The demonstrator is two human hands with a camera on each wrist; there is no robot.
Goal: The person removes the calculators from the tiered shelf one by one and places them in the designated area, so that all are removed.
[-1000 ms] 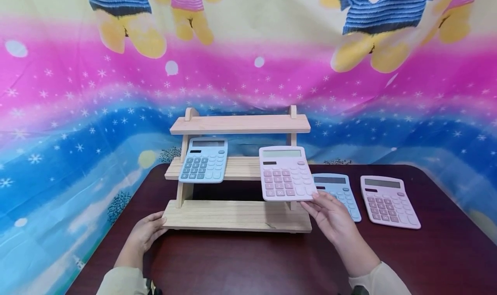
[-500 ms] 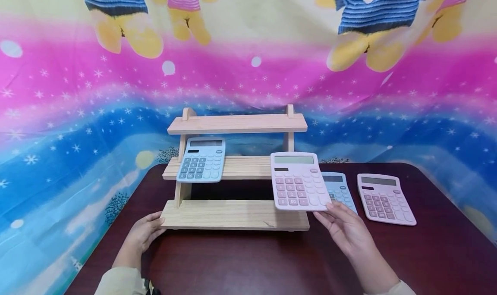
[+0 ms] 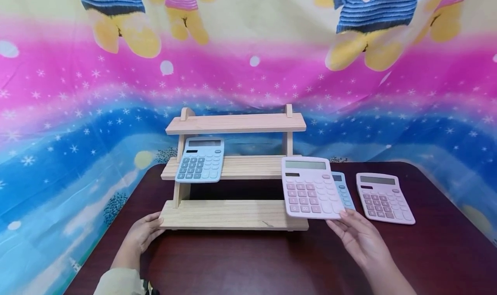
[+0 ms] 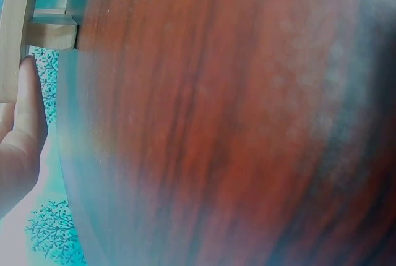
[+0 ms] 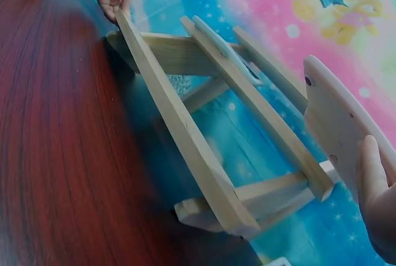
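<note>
My right hand pinches a pink calculator by its lower right corner, thumb in front. It is held up with keys and display facing me, and overlaps the right end of a three-tier wooden display rack. In the right wrist view the pink calculator's back shows, with the thumb or a finger flat along it. My left hand grips the left end of the rack's bottom shelf. A light blue calculator leans on the middle shelf at the left.
On the dark red table, right of the rack, lie a second blue calculator, partly hidden behind the held one, and another pink calculator. A printed cloth backdrop hangs close behind the table.
My right hand has moved right and down, toward me, carrying the pink calculator away from the middle shelf. The calculator now covers more of the blue one on the table. My left hand stays put.
</note>
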